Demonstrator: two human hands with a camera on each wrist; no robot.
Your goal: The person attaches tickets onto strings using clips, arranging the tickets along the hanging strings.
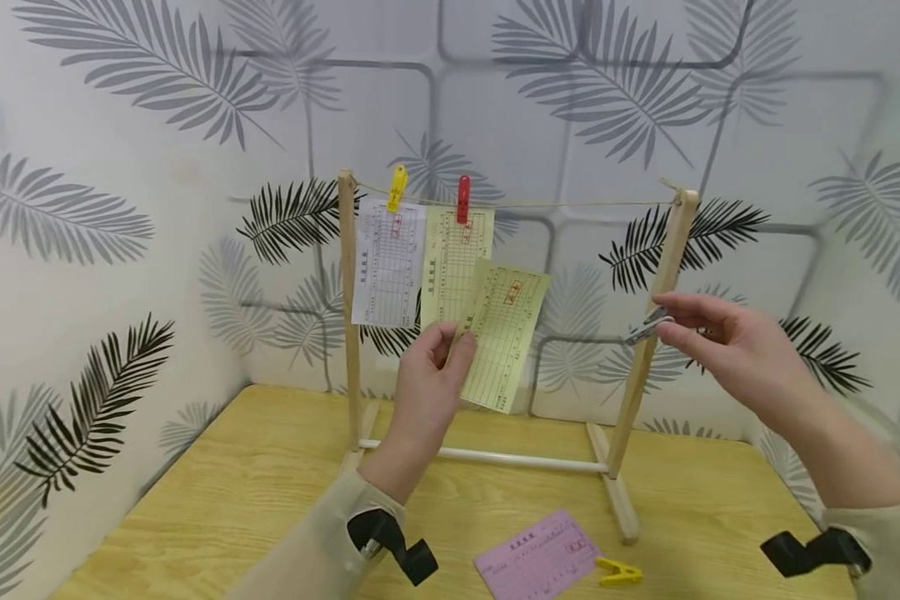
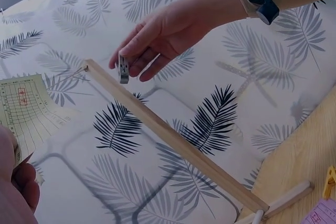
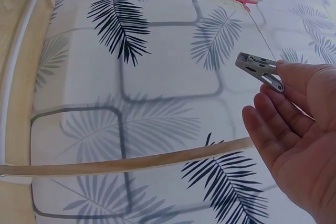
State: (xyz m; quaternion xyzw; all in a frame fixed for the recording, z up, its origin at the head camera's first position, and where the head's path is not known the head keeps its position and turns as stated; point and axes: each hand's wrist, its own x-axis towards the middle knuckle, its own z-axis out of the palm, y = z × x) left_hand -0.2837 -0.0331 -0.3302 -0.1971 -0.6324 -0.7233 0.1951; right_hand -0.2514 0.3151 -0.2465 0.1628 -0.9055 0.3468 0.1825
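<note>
Toward six o'clock, my left grip (image 1: 431,375) pinches the near edge of a yellow slip (image 1: 504,346), leaving its top free; at three, my right grip (image 1: 735,346) holds a gray clip (image 3: 257,71) by its handles, nose clear; beyond, toward twelve, a red peg (image 1: 463,200) hangs another slip (image 1: 457,267).

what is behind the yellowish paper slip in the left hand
In the head view, a second yellowish paper slip, hung by a red plastic clip, and patterned wall; that slip's lower right corner is covered.
</note>
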